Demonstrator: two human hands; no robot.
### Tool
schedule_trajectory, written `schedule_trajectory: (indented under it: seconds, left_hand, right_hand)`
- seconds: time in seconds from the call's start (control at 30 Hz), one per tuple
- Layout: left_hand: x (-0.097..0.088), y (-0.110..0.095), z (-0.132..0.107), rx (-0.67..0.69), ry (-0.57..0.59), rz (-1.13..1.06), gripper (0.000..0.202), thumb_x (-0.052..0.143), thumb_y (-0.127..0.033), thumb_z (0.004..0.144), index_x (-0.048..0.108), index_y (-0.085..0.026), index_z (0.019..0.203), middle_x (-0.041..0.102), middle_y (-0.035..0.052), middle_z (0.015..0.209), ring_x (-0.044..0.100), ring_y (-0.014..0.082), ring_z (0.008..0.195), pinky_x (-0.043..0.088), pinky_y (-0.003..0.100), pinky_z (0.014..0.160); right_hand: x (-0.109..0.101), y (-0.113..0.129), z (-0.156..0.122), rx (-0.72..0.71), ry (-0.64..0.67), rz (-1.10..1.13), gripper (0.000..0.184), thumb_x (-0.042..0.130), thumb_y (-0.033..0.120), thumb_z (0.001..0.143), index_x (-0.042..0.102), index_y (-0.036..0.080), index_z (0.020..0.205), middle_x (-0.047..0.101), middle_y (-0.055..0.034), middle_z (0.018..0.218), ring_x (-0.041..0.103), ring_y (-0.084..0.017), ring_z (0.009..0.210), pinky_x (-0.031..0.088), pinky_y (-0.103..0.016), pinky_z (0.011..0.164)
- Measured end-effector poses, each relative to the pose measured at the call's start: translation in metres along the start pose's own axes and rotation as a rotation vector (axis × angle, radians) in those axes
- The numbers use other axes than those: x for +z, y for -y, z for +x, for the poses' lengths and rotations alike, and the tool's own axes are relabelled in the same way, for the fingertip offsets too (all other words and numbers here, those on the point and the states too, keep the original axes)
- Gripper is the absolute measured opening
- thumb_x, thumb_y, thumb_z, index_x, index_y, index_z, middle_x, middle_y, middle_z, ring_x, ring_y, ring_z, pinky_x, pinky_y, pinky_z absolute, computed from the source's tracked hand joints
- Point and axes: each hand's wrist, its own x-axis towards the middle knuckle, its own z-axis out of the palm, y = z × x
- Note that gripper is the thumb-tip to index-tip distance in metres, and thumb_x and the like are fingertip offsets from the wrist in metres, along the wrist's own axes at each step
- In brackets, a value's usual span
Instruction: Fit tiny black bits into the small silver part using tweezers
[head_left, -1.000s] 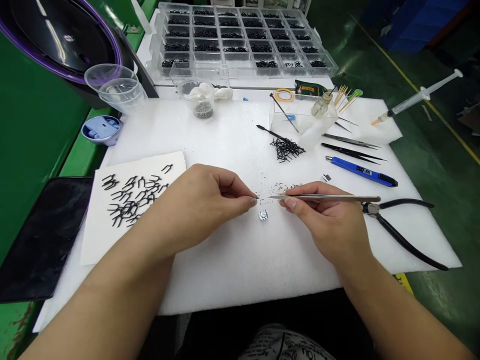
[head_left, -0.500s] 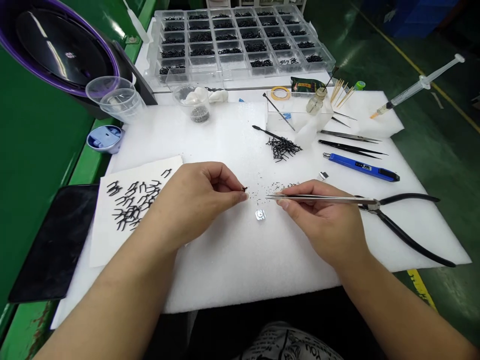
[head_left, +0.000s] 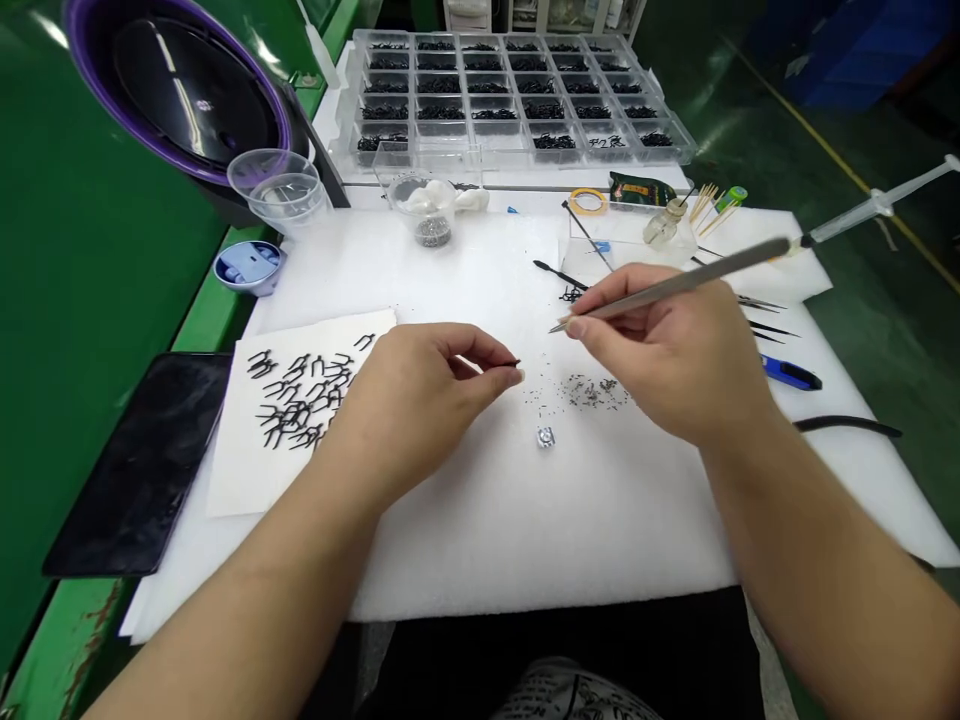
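Note:
Thumb and forefinger of my left hand (head_left: 435, 400) pinch a small black piece whose tip just shows; its kind is hidden by the fingers. My right hand (head_left: 675, 350) grips metal tweezers (head_left: 697, 272), their points aimed left above the white foam sheet (head_left: 525, 540). Beyond the right fingers lies a partly covered pile of black forked pieces (head_left: 574, 294). Tiny dark bits (head_left: 592, 391) are scattered on the foam between and below the hands. A small shiny silver piece (head_left: 545, 437) rests nearer to me. Left of my left hand, black forked pieces (head_left: 292, 410) lie on white paper (head_left: 240, 480).
A clear compartment box (head_left: 517, 155) with black pieces stands at the back. Cups (head_left: 281, 195), a round purple-rimmed device (head_left: 180, 100) and a dark tablet-like slab (head_left: 142, 470) are on the left. To the right are a blue cutter (head_left: 791, 372), a glass bottle (head_left: 664, 222) and a syringe (head_left: 885, 200).
My right hand has lifted away and moved up toward the black pile, the tweezers now slanting. My left hand keeps its pinch. The whole view has shifted slightly.

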Motion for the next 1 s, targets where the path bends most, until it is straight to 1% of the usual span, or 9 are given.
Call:
schedule_trajectory:
  seconds: [0.1, 0.17, 0.27, 0.4, 0.5, 0.77, 0.87, 0.93, 1.0]
  left_hand:
    - [0.0, -0.001, -0.001, 0.027, -0.032, -0.073, 0.017, 0.075, -0.048, 0.078, 0.077, -0.031, 0.079, 0.073, -0.0056, 0.067, 0.063, 0.0135, 0.061, 0.045, 0.029, 0.06]
    - [0.0, -0.001, -0.001, 0.029, -0.029, -0.114, 0.015, 0.075, -0.046, 0.079, 0.077, -0.031, 0.081, 0.074, -0.0051, 0.068, 0.065, 0.0142, 0.065, 0.047, 0.029, 0.064]
    - [0.001, -0.002, -0.002, 0.003, -0.016, -0.127, 0.012, 0.076, -0.043, 0.079, 0.078, -0.031, 0.081, 0.073, -0.0054, 0.067, 0.066, 0.0137, 0.064, 0.048, 0.028, 0.064]
    - [0.001, -0.003, -0.001, 0.0, -0.039, -0.153, 0.013, 0.078, -0.04, 0.077, 0.077, -0.028, 0.082, 0.073, -0.0052, 0.068, 0.067, 0.0125, 0.065, 0.049, 0.026, 0.063]
    - [0.001, -0.003, -0.002, 0.022, -0.064, -0.161, 0.014, 0.077, -0.037, 0.078, 0.075, -0.026, 0.084, 0.073, -0.0045, 0.072, 0.067, 0.0123, 0.066, 0.05, 0.025, 0.064]
    - [-0.002, -0.008, -0.004, 0.028, -0.042, -0.087, 0.014, 0.07, -0.038, 0.081, 0.072, -0.024, 0.081, 0.07, -0.0037, 0.07, 0.063, 0.013, 0.062, 0.048, 0.026, 0.06]
    - [-0.002, -0.008, -0.004, 0.02, -0.041, -0.081, 0.016, 0.069, -0.039, 0.08, 0.073, -0.024, 0.08, 0.067, -0.0035, 0.063, 0.061, 0.0135, 0.061, 0.048, 0.026, 0.059]
    - [-0.002, -0.008, -0.004, 0.028, -0.04, -0.081, 0.016, 0.069, -0.039, 0.079, 0.073, -0.024, 0.079, 0.066, -0.0033, 0.062, 0.06, 0.013, 0.059, 0.048, 0.026, 0.059]
    - [-0.002, -0.007, -0.004, 0.028, -0.039, -0.085, 0.015, 0.069, -0.038, 0.079, 0.073, -0.024, 0.08, 0.067, -0.0029, 0.063, 0.059, 0.0128, 0.059, 0.047, 0.026, 0.058]
  right_hand:
    - [0.009, -0.015, -0.004, 0.079, -0.035, 0.074, 0.005, 0.076, 0.024, 0.077, 0.072, 0.022, 0.079, 0.074, 0.0018, 0.068, 0.068, -0.015, 0.058, 0.052, -0.026, 0.051]
    - [0.006, -0.021, -0.006, 0.103, -0.067, 0.076, 0.007, 0.078, 0.024, 0.075, 0.072, 0.022, 0.08, 0.075, 0.0008, 0.073, 0.071, -0.017, 0.064, 0.056, -0.027, 0.055]
    - [0.002, -0.021, -0.007, 0.089, -0.083, 0.121, 0.008, 0.077, 0.021, 0.076, 0.072, 0.023, 0.082, 0.077, -0.0005, 0.08, 0.074, -0.019, 0.071, 0.06, -0.031, 0.062]
    - [0.01, -0.014, -0.012, -0.046, 0.02, 0.108, 0.007, 0.074, 0.021, 0.08, 0.073, 0.025, 0.086, 0.076, 0.002, 0.083, 0.073, -0.017, 0.075, 0.062, -0.031, 0.071]
    - [0.019, -0.013, -0.016, -0.091, 0.112, 0.089, 0.008, 0.071, 0.019, 0.081, 0.072, 0.025, 0.085, 0.076, 0.0035, 0.083, 0.074, -0.017, 0.076, 0.063, -0.03, 0.071]
    - [0.021, -0.019, -0.017, -0.101, 0.135, 0.027, 0.014, 0.072, 0.014, 0.077, 0.075, 0.027, 0.081, 0.078, 0.0035, 0.082, 0.074, -0.018, 0.074, 0.06, -0.03, 0.066]
    - [0.017, -0.017, -0.016, -0.032, 0.106, 0.067, 0.009, 0.075, 0.019, 0.077, 0.076, 0.027, 0.082, 0.078, 0.0022, 0.082, 0.074, -0.019, 0.074, 0.06, -0.032, 0.066]
    - [0.013, -0.017, -0.015, 0.072, 0.059, 0.085, 0.007, 0.078, 0.025, 0.076, 0.076, 0.025, 0.083, 0.078, 0.0003, 0.08, 0.073, -0.02, 0.07, 0.058, -0.032, 0.061]
    - [0.009, -0.018, -0.011, 0.166, 0.009, 0.119, 0.011, 0.079, 0.027, 0.075, 0.076, 0.023, 0.084, 0.078, -0.002, 0.08, 0.073, -0.022, 0.07, 0.058, -0.034, 0.06]
